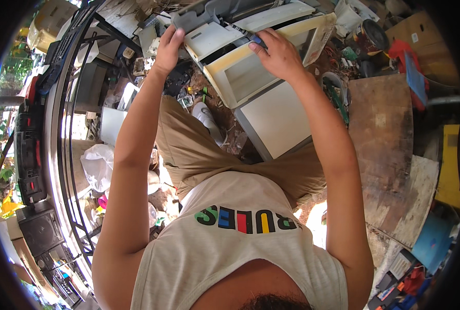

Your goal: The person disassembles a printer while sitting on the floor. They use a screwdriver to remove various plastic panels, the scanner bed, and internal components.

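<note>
A partly opened printer-scanner (pixel 217 70) with a yellowed frame and a glass pane tilts at the far middle, in front of my legs. My left hand (pixel 169 50) grips its left end by the grey housing, thumb on top and some fingertips hidden. My right hand (pixel 280 54) is closed over the middle of the frame. Between its thumb and fingers is the blue end of a slim dark tool (pixel 243 32), which lies along the gap in the casing. Below the frame leans a flat grey-edged panel (pixel 276 119) with a pale face, against my right leg.
A black metal rack (pixel 71 134) runs along the left, with a black tool case (pixel 31 139) beside it. Loose parts and a clear plastic bag (pixel 98 165) litter the ground. To the right are wooden boards (pixel 379 150), a cardboard box (pixel 421 44) and a can (pixel 370 37).
</note>
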The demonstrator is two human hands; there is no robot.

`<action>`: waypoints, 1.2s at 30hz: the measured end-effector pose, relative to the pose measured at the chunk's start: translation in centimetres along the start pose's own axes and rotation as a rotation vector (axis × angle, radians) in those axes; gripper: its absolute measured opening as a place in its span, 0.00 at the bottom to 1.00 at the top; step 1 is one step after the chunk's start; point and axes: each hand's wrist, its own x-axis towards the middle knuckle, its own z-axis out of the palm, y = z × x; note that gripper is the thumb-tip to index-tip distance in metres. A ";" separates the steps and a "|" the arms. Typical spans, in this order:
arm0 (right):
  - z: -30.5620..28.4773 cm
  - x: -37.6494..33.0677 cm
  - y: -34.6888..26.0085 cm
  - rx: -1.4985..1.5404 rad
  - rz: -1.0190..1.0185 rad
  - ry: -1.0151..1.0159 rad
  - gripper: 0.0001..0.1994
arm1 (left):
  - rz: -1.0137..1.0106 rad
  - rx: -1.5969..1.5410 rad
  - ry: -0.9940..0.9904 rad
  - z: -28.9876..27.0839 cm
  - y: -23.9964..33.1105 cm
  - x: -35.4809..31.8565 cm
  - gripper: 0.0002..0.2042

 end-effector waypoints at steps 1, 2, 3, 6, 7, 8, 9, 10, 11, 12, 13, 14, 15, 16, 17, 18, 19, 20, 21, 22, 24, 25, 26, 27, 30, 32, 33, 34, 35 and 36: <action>0.0 -0.2 0.2 -0.006 0.017 0.000 0.16 | 0.093 -0.082 -0.054 0.6 0.4 -0.2 0.40; 0.1 -0.2 0.2 -0.012 0.033 -0.001 0.16 | 0.069 -0.093 -0.137 1.1 0.7 -1.2 0.51; 0.2 -0.4 0.4 -0.018 0.048 -0.004 0.15 | 0.158 0.031 -0.208 1.5 1.1 -1.2 0.55; 0.0 -0.5 0.1 0.006 0.063 0.027 0.16 | 0.200 0.197 -0.270 2.2 3.4 -2.0 0.54; -0.1 -0.4 0.0 0.019 0.069 0.041 0.16 | 0.215 0.256 -0.295 1.9 3.7 -1.8 0.54; 0.0 -0.4 0.0 0.032 0.075 0.054 0.16 | 0.230 0.315 -0.320 1.6 3.9 -1.6 0.53; 0.0 -0.3 0.0 0.045 0.080 0.067 0.16 | 0.236 0.375 -0.288 1.5 4.0 -1.5 0.53; -0.1 -0.2 -0.1 0.057 0.102 0.047 0.17 | 0.245 0.434 -0.256 1.5 3.9 -1.2 0.53; -0.2 -0.1 -0.1 0.068 0.124 0.028 0.18 | 0.255 0.493 -0.224 1.5 3.7 -1.1 0.53; -0.2 0.1 -0.2 0.078 0.147 0.010 0.19 | 0.209 0.405 -0.188 1.4 3.5 -1.2 0.54; -0.1 0.2 -0.3 0.074 0.156 0.006 0.19 | 0.251 0.439 -0.176 1.4 3.2 -1.2 0.54; 0.1 0.4 -0.4 0.070 0.166 0.004 0.19 | 0.293 0.473 -0.163 1.2 3.0 -1.2 0.53; 0.2 0.6 -0.4 0.066 0.177 0.001 0.19 | 0.335 0.507 -0.151 1.0 2.8 -1.0 0.53; 0.4 0.6 -0.5 0.057 0.153 0.016 0.19 | 0.371 0.519 -0.093 1.0 2.4 -1.0 0.52; 0.5 0.8 -0.4 0.063 0.162 0.027 0.19 | 0.355 0.522 -0.040 1.0 1.9 -0.8 0.51; 0.6 1.0 -0.3 0.069 0.172 0.038 0.18 | 0.340 0.525 0.012 1.0 1.4 -0.4 0.50; 0.7 0.9 -0.2 0.076 0.182 0.040 0.17 | 0.314 0.524 0.068 1.2 0.6 -0.5 0.49; 0.9 0.8 -0.3 0.080 0.175 0.042 0.17 | 0.380 0.432 0.191 1.9 -0.1 0.2 0.50; 1.0 0.8 -0.5 0.085 0.168 0.046 0.17 | 0.446 0.345 0.316 2.6 -0.8 0.5 0.53; 0.9 0.7 -0.4 0.082 0.165 0.052 0.17 | 0.437 0.315 0.347 3.2 -1.1 0.7 0.53; 1.0 0.8 -0.3 0.105 0.163 0.047 0.17 | 0.416 0.286 0.367 3.3 -2.2 0.8 0.54; 0.9 1.0 -0.2 0.116 0.166 0.049 0.17 | 0.408 0.286 0.351 3.3 -2.8 0.7 0.54; 0.9 1.1 -0.1 0.087 0.171 0.013 0.18 | 0.394 0.287 0.333 3.5 -3.4 0.4 0.54; 0.7 1.5 0.0 0.058 0.177 -0.023 0.18 | 0.450 0.301 0.366 3.9 -3.9 0.5 0.54; 0.9 1.7 -0.4 0.030 0.200 -0.074 0.19 | 0.422 0.455 0.399 4.2 -4.6 0.1 0.54; 1.5 1.6 0.2 0.001 0.141 -0.048 0.20 | 0.470 0.312 0.444 4.2 -5.3 0.8 0.51; 1.7 1.4 0.3 -0.001 0.160 -0.048 0.19 | 0.440 0.228 0.467 4.2 -5.7 1.1 0.51; 1.6 1.8 -0.2 0.000 0.171 -0.048 0.18 | 0.553 0.202 0.445 4.1 -6.5 1.5 0.42; 1.6 2.1 -0.6 0.002 0.180 -0.048 0.17 | 0.540 0.169 0.440 3.9 -7.4 1.8 0.43; 1.7 2.0 -0.7 -0.046 0.130 -0.031 0.18 | 0.526 0.136 0.435 3.4 -8.2 2.0 0.44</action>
